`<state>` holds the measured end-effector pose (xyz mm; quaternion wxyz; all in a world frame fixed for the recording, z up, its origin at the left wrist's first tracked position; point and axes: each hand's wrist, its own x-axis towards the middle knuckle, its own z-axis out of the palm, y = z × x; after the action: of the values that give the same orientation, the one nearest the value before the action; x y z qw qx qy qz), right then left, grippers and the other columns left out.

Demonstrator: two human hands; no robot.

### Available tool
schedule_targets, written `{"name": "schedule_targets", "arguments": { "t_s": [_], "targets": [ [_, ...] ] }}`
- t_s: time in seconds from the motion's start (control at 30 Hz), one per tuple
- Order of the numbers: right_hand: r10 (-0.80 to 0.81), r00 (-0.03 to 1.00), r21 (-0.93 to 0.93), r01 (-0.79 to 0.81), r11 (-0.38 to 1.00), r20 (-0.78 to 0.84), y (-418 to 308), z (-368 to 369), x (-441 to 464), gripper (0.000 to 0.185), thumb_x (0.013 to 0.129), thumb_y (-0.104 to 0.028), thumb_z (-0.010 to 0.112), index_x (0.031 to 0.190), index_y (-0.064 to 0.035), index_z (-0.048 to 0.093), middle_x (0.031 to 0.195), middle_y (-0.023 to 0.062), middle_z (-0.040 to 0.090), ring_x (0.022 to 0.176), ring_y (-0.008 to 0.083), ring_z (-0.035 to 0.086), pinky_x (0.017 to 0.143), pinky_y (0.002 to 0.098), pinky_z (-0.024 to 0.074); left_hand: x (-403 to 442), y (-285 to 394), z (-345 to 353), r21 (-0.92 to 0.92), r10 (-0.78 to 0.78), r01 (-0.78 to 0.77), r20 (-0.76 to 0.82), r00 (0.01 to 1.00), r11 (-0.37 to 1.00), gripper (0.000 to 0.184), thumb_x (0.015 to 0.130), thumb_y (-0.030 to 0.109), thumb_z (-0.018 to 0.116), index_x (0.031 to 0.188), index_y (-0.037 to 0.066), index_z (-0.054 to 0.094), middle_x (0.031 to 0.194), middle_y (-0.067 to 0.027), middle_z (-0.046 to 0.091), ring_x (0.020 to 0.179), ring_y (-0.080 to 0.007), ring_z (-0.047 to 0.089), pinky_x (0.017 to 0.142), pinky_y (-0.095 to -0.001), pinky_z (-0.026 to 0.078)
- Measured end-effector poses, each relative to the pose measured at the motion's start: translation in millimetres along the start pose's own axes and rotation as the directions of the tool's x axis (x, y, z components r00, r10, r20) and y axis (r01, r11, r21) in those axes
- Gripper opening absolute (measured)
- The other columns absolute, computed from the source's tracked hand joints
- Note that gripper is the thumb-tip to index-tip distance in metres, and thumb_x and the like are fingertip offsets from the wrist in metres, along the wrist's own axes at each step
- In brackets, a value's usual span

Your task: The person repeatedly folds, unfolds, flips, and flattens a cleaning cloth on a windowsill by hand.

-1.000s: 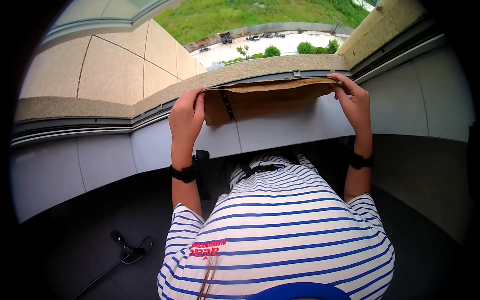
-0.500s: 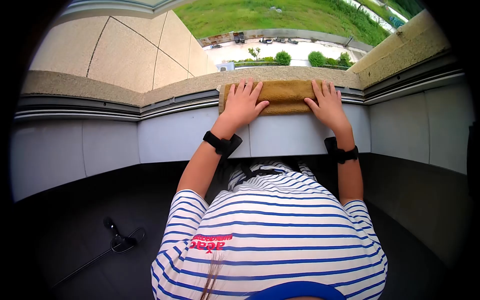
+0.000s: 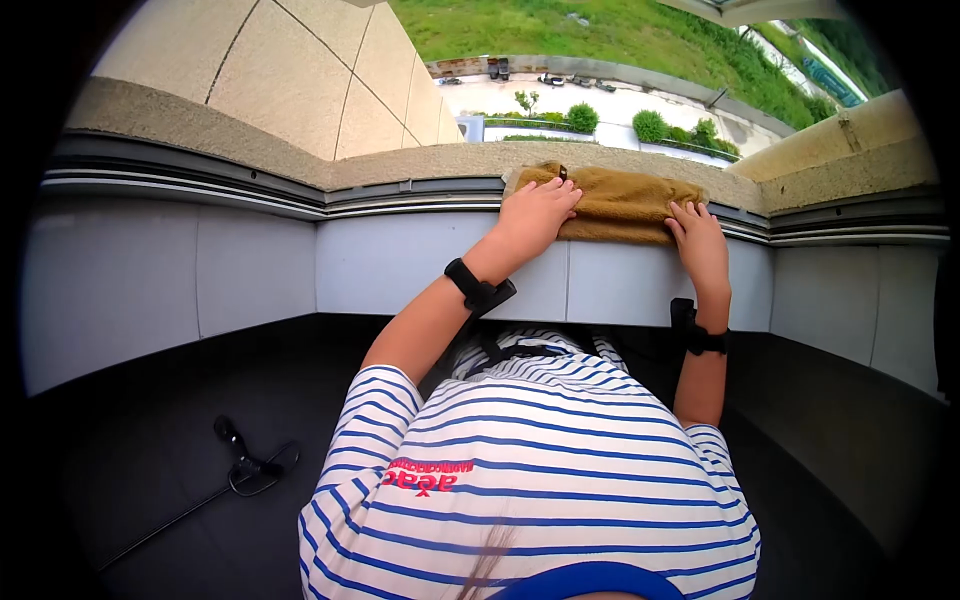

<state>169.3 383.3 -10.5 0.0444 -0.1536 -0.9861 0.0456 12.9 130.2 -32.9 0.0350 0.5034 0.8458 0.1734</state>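
A folded brown towel [image 3: 622, 205] lies lengthwise over the black sliding-window track, its front part hanging onto the light tiles below. My left hand [image 3: 535, 215] is on the towel's left part, with the fingers drawn together and closed on the cloth; a small fold stands up beside the fingertips. At the right end, my right hand [image 3: 700, 242] has its fingers bent over the towel, thumb against its front. What lies under the fingers is hidden. Each wrist wears a black strap [image 3: 480, 287] with a small dark block.
The window track [image 3: 420, 195] runs along the sill, with a stone ledge [image 3: 430, 165] beyond it and an open drop to bushes and pavement. Light tiles [image 3: 430, 265] face the wall below. A black rod with a looped handle [image 3: 250, 470] is at the lower left.
The view has turned, shifting the scene rightward. My spread, flat fingers have drawn in on the towel. My right hand and the towel's right end sit closer to the left, and the cloth is more bunched.
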Motion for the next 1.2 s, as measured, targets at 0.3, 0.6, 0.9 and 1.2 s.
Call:
{"name": "schedule_targets", "arguments": {
  "t_s": [0.3,0.6,0.9,1.2],
  "targets": [
    [0.079,0.996,-0.07,-0.081,0.994,-0.034,-64,7,6,0.029,0.099,-0.029,0.056,0.113,-0.0074,0.07,0.111,0.0152,0.068,0.116,0.0362,0.058,0.099,0.0474,0.0436,-28,-45,-26,-0.19,0.047,-0.06,-0.075,0.996,0.98,0.03,0.098,0.023,0.056,0.126,0.011,0.063,0.128,-0.0085,0.065,0.12,-0.0273,0.06,0.096,-0.0374,0.05],
    [0.245,0.936,0.143,-0.215,0.966,-0.252,-88,22,1,0.02,0.098,-0.019,0.057,0.103,-0.0036,0.069,0.106,0.0149,0.069,0.11,0.0354,0.06,0.097,0.0462,0.0449,-29,-60,-44,-0.248,0.105,-0.088,0.054,0.993,0.965,0.028,0.1,0.021,0.052,0.124,0.011,0.062,0.127,-0.0103,0.065,0.117,-0.0306,0.061,0.089,-0.0398,0.053],
    [0.352,0.92,0.571,-0.198,0.797,-0.171,-70,7,-4,0.025,0.088,-0.015,0.064,0.11,-0.0031,0.069,0.103,0.014,0.07,0.098,0.0297,0.065,0.086,0.0375,0.0509,-29,-50,-54,-0.181,0.065,-0.043,0.121,0.99,0.983,0.028,0.099,0.02,0.052,0.124,0.01,0.062,0.107,-0.011,0.072,0.097,-0.0331,0.068,0.08,-0.0424,0.054],
    [0.627,0.777,0.22,-0.62,0.753,0.046,26,14,25,0.038,0.087,-0.028,0.065,0.115,-0.003,0.068,0.1,0.0144,0.072,0.089,0.0284,0.069,0.082,0.0361,0.053,-31,-37,-40,-0.111,0.031,-0.024,0.057,0.998,0.994,0.028,0.098,0.017,0.053,0.124,0.009,0.06,0.119,-0.0113,0.068,0.106,-0.0305,0.065,0.083,-0.0417,0.053]
  ]
}}
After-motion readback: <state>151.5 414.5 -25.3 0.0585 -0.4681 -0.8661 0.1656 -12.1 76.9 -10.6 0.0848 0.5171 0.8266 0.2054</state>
